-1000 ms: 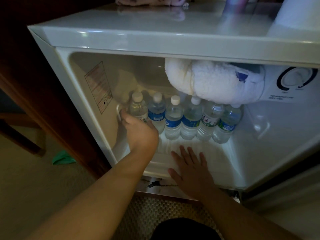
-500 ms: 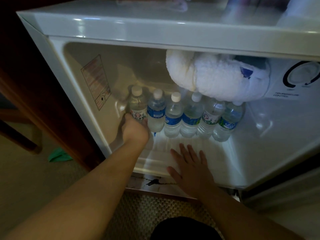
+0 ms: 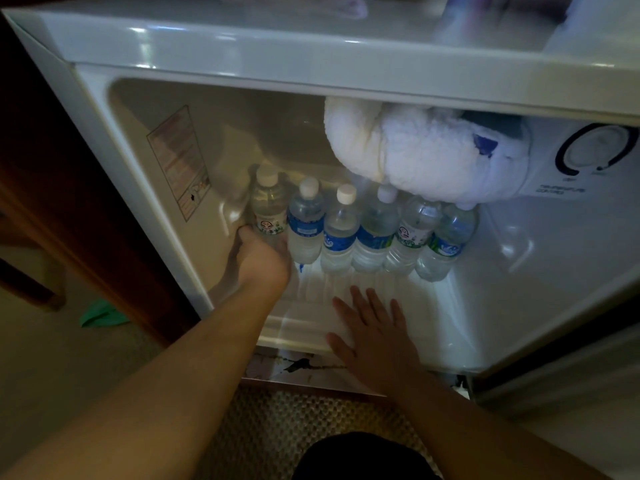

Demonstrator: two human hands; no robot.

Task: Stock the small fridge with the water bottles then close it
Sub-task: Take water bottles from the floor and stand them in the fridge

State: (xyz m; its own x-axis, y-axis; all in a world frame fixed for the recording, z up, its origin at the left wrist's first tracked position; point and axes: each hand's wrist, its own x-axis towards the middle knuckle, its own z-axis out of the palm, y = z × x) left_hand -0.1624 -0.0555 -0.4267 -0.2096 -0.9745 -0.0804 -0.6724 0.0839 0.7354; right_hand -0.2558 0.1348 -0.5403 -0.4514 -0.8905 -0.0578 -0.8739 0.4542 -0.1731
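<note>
The small white fridge (image 3: 114, 140) stands open in front of me. Several clear water bottles stand in a row along the back of its floor. My left hand (image 3: 260, 259) is wrapped around the base of the leftmost bottle (image 3: 267, 207), which has a white cap and a white-green label and stands upright against the left wall. Beside it is a blue-labelled bottle (image 3: 306, 223), then others running to the right. My right hand (image 3: 375, 336) lies flat, fingers spread, on the front lip of the fridge floor, holding nothing.
A thick frosted freezer block (image 3: 412, 157) hangs over the right bottles' caps. A temperature dial (image 3: 597, 150) sits at upper right. Dark wooden furniture (image 3: 65, 188) flanks the fridge's left side; a green scrap (image 3: 100, 317) lies on the carpet. The fridge door (image 3: 571, 382) edge shows at lower right.
My left hand has pushed the leftmost bottle back into line with the row against the left wall. My right hand has stayed flat on the fridge floor.
</note>
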